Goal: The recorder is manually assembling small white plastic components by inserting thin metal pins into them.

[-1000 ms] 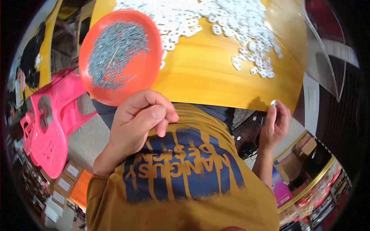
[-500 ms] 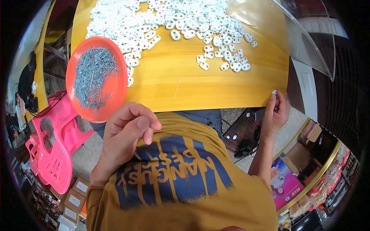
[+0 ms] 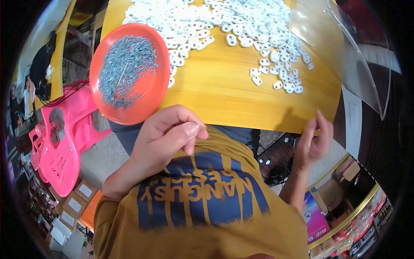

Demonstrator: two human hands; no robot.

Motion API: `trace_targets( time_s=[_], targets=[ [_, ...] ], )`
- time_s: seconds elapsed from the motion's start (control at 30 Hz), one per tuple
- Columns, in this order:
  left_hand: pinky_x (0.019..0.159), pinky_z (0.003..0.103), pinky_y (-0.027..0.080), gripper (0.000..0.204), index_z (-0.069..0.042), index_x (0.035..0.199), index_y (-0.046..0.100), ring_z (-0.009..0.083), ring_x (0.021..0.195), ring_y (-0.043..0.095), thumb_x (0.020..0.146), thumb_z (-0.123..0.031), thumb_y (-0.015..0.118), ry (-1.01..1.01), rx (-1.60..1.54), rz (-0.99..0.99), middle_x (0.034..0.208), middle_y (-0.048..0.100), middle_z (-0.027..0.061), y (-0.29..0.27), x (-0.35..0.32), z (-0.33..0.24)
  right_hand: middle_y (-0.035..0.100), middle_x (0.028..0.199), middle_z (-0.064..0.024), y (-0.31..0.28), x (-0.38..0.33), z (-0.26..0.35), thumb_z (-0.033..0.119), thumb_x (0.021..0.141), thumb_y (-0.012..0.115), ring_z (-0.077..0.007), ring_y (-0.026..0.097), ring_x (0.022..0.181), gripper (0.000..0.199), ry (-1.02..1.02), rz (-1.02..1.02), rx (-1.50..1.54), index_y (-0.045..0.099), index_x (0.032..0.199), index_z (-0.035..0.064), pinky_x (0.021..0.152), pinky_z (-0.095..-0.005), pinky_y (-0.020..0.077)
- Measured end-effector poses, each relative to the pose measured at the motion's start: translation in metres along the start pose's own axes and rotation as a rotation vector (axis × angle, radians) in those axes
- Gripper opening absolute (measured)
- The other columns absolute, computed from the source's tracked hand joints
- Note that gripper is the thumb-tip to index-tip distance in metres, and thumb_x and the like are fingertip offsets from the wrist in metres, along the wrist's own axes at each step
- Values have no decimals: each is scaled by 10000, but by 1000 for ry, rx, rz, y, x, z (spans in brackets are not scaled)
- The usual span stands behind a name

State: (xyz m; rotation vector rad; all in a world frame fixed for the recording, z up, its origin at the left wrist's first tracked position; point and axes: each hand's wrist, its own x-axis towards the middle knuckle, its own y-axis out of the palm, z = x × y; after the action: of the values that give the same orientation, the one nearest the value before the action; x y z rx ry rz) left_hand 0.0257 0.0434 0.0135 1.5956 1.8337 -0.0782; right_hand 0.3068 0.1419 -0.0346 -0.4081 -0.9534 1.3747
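Note:
My left hand (image 3: pixel 172 134) hovers in front of the table's near edge, just below the orange plate (image 3: pixel 164 93). Its fingers are curled with the thumb against them; whatever they may hold is hidden. On the plate lies a heap of small grey metal screws or pins (image 3: pixel 129 64). At the table's near right corner is my right hand (image 3: pixel 314 140), thumb and fingers slightly apart, with no piece visible between them. Small white oval pieces with two holes (image 3: pixel 246 42) cover the table's far side, and a looser group (image 3: pixel 282 74) lies nearer to my right hand.
The yellow table (image 3: pixel 194 105) ends just before my lap. Below its right side sits a dark basket (image 3: pixel 276 166) with a few white pieces. A clear plastic bin (image 3: pixel 358 56) stands at the far right. Pink plastic chairs (image 3: pixel 60 159) and cardboard boxes (image 3: pixel 73 205) are at left.
The white piece that was pinched in my right hand's fingertips is gone from them, and those fingers have parted. My left hand keeps its curled shape. The whole view has shifted.

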Motion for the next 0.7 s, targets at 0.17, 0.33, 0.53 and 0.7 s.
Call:
trace_targets(
  time_s=[0.17, 0.33, 0.53, 0.7],
  targets=[
    [519, 233, 412, 48, -28, 824, 544, 118, 568, 500, 795, -61, 527, 313, 576, -21, 733, 555, 50, 19, 32, 0, 552, 747, -106, 26, 1, 36, -74, 723, 553, -191, 525, 669, 199, -323, 113, 93, 591, 906, -5, 605, -261, 422],
    [524, 297, 432, 128, -54, 843, 551, 210, 611, 528, 726, -69, 601, 835, 1125, -72, 768, 523, 77, 38, 77, 12, 508, 665, -70, 40, -1, 44, -122, 623, 545, -177, 456, 560, 311, -341, 81, 302, 588, 903, 9, 513, -264, 378],
    [515, 321, 436, 189, -62, 858, 545, 217, 625, 539, 687, -81, 623, 865, 1405, -43, 764, 489, 52, 42, 102, 25, 516, 722, -89, 42, -6, 39, -121, 700, 521, -177, 466, 633, 212, -323, 125, 411, 585, 881, -31, 596, -263, 392],
    [515, 316, 442, 174, -62, 856, 568, 212, 626, 543, 694, -91, 622, 894, 1471, -3, 751, 506, 59, 40, 108, 30, 512, 718, -84, 44, -5, 32, -110, 706, 525, -175, 462, 631, 197, -273, 134, 468, 583, 880, -38, 598, -264, 387]
  ],
)
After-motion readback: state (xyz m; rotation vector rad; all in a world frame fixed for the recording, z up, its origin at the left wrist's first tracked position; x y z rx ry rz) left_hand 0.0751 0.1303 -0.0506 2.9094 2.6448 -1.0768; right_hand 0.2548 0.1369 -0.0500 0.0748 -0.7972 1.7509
